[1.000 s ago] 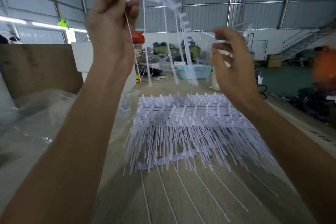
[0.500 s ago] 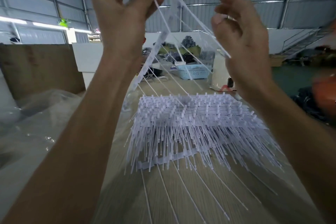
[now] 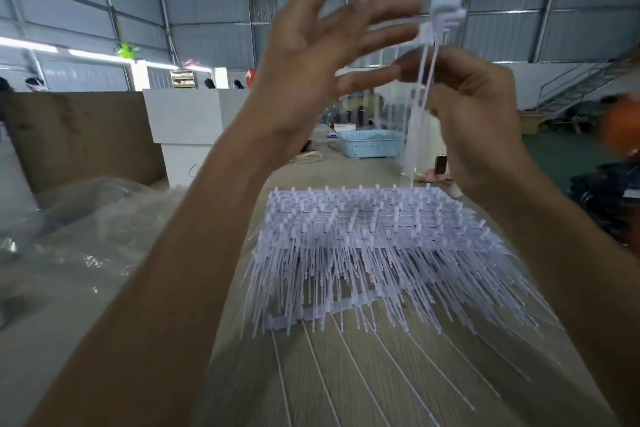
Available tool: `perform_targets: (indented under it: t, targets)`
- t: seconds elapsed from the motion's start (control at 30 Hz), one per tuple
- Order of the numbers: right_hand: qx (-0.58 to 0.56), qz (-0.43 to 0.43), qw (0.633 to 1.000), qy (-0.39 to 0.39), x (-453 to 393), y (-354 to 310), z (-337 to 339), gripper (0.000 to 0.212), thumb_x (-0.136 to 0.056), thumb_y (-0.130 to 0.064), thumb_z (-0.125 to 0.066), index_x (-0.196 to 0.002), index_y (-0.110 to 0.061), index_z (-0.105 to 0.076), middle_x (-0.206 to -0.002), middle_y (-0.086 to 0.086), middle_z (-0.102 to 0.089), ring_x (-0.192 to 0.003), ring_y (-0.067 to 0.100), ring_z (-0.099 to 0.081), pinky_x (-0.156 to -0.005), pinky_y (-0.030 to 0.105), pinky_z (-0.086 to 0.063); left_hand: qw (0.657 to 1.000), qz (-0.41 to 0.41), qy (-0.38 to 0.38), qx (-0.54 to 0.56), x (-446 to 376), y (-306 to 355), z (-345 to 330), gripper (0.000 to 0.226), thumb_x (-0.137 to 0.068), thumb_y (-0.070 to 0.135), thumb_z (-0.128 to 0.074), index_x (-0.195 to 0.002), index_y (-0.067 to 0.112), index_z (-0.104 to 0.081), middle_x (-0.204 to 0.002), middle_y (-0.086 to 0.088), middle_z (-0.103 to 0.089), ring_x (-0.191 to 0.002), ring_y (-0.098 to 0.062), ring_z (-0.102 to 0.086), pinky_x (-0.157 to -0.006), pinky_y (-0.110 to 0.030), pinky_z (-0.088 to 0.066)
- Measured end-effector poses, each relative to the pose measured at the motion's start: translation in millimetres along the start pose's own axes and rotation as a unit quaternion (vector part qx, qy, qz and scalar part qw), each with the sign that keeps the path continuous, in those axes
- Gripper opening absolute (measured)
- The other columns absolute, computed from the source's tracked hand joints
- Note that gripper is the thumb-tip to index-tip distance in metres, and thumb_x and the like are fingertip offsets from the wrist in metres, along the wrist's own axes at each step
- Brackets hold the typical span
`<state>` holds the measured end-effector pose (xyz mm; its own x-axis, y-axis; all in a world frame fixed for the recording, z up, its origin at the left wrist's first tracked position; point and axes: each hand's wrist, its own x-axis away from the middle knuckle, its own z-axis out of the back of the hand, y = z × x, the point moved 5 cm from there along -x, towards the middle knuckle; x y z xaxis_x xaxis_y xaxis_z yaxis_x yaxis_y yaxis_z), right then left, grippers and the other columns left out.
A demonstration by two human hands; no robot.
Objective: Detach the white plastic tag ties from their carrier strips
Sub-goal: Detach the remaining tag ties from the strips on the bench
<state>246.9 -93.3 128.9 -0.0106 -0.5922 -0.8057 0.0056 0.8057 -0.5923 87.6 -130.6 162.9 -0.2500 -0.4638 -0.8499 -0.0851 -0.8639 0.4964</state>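
Note:
My right hand [image 3: 481, 121] is raised at chest height and grips a small bunch of white tag ties [image 3: 425, 80] by their stems. Their blocky heads [image 3: 445, 12] stick up above my fingers, and the thin tails hang down below my hand. My left hand [image 3: 311, 55] is lifted beside it with straight, spread fingers, blurred, its fingertips close to the heads. On the wooden table below lies a big pile of tag ties [image 3: 381, 246] on their carrier strips. One bare strip [image 3: 311, 314] shows at the pile's near edge, and loose single ties [image 3: 346, 374] lie nearer to me.
A crumpled clear plastic bag [image 3: 86, 236] covers the table's left side. Behind it stand a brown board [image 3: 79, 135] and a white box [image 3: 183, 128]. A light blue basket [image 3: 370, 146] and a phone [image 3: 440, 165] sit at the table's far end.
My left hand has let go of the strip's top and spread open. The bunch has shifted right and is now held upright in my right hand.

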Motion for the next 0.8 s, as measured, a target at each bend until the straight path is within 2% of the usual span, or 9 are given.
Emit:
perform_targets:
  t: [0.07, 0.17, 0.27, 0.37, 0.47, 0.53, 0.63, 0.73, 0.8]
  targets:
    - [-0.011, 0.001, 1.000, 0.011, -0.4, 0.0, 4.6, 0.034, -0.089, 0.010, -0.053, -0.087, -0.015, -0.076, -0.100, -0.001, -0.076, -0.097, 0.014, -0.068, -0.078, 0.019, -0.053, 0.996, 0.026, 0.090, 0.011, 2.2, -14.6, 26.1, 0.039, -0.106, 0.019, -0.047, -0.145, 0.017, -0.042, -0.118, -0.013, -0.069, -0.109, -0.028, -0.069, -0.082, -0.039, -0.057]
    - [-0.036, 0.021, 0.999, -0.001, 0.1, -1.4, 6.6, 0.041, -0.079, 0.013, -0.050, -0.078, -0.017, -0.078, -0.091, 0.004, -0.077, -0.098, 0.022, -0.070, -0.088, 0.027, -0.057, 0.976, 0.113, 0.184, -0.041, 11.1, -53.0, 58.2, 0.036, -0.101, 0.018, -0.056, -0.137, 0.022, -0.052, -0.114, -0.006, -0.072, -0.102, -0.020, -0.071, -0.082, -0.035, -0.059]
    - [-0.115, 0.035, 0.989, -0.090, 0.4, -6.7, -1.2, 0.049, -0.070, 0.018, -0.043, -0.071, -0.016, -0.079, -0.081, 0.007, -0.076, -0.097, 0.030, -0.072, -0.095, 0.035, -0.054, 0.958, 0.195, 0.193, -0.079, 20.0, -92.1, 71.2, 0.043, -0.096, 0.018, -0.065, -0.137, 0.029, -0.053, -0.115, 0.002, -0.071, -0.101, -0.013, -0.070, -0.090, -0.038, -0.057]
    - [-0.195, 0.017, 0.967, -0.163, -0.5, -11.1, -5.8, 0.047, -0.067, 0.020, -0.038, -0.069, -0.009, -0.076, -0.075, 0.008, -0.074, -0.093, 0.030, -0.071, -0.094, 0.035, -0.053, 0.952, 0.237, 0.168, -0.092, 27.9, -114.2, 70.8, 0.053, -0.095, 0.035, -0.067, -0.143, 0.036, -0.044, -0.135, 0.001, -0.060, -0.123, -0.019, -0.058, -0.104, -0.051, -0.048]
    - [-0.302, -0.013, 0.935, -0.184, -2.4, -12.7, -2.4, 0.041, -0.068, 0.016, -0.041, -0.066, -0.011, -0.072, -0.070, 0.006, -0.070, -0.087, 0.023, -0.069, -0.105, 0.047, -0.048, 0.956, 0.255, 0.115, -0.089, 31.9, -123.3, 59.5, 0.067, -0.091, 0.051, -0.065, -0.148, 0.048, -0.030, -0.155, 0.000, -0.041, -0.138, -0.022, -0.043, -0.107, -0.055, -0.041]
    - [-0.366, -0.037, 0.912, -0.178, -3.0, -11.0, 1.4, 0.037, -0.068, 0.012, -0.042, -0.062, -0.011, -0.070, -0.068, 0.004, -0.067, -0.083, 0.019, -0.068, -0.102, 0.045, -0.049, 0.956, 0.261, 0.126, -0.044, 32.2, -125.9, 56.5, 0.076, -0.088, 0.052, -0.068, -0.149, 0.049, -0.023, -0.150, 0.003, -0.047, -0.134, -0.022, -0.047, -0.103, -0.055, -0.045]
    - [-0.439, -0.073, 0.882, -0.157, -1.2, -3.5, 6.7, 0.032, -0.066, 0.010, -0.043, -0.060, -0.011, -0.065, -0.065, 0.003, -0.063, -0.079, 0.016, -0.066, -0.097, 0.039, -0.050, 0.945, 0.248, 0.213, -0.007, 30.0, -127.2, 66.3, 0.076, -0.090, 0.045, -0.070, -0.150, 0.042, -0.024, -0.122, 0.008, -0.062, -0.118, -0.015, -0.059, -0.092, -0.045, -0.053]
    - [-0.504, -0.090, 0.848, -0.138, 0.0, 2.9, 9.9, 0.021, -0.059, 0.010, -0.052, -0.058, -0.009, -0.062, -0.063, 0.003, -0.059, -0.075, 0.016, -0.064, -0.092, 0.038, -0.052, 0.923, 0.217, 0.307, -0.080, 36.4, -128.5, 86.9, 0.074, -0.089, 0.033, -0.075, -0.148, 0.037, -0.031, -0.108, 0.006, -0.057, -0.102, -0.003, -0.062, -0.075, -0.024, -0.052]
    - [-0.532, -0.097, 0.828, -0.149, 0.4, 5.0, 10.3, 0.019, -0.052, 0.010, -0.064, -0.059, -0.007, -0.060, -0.063, 0.003, -0.058, -0.073, 0.016, -0.064, -0.087, 0.038, -0.053, 0.916, 0.224, 0.315, -0.109, 42.6, -133.8, 96.2, 0.068, -0.086, 0.023, -0.078, -0.141, 0.035, -0.040, -0.102, 0.012, -0.054, -0.086, 0.010, -0.061, -0.059, -0.010, -0.047]
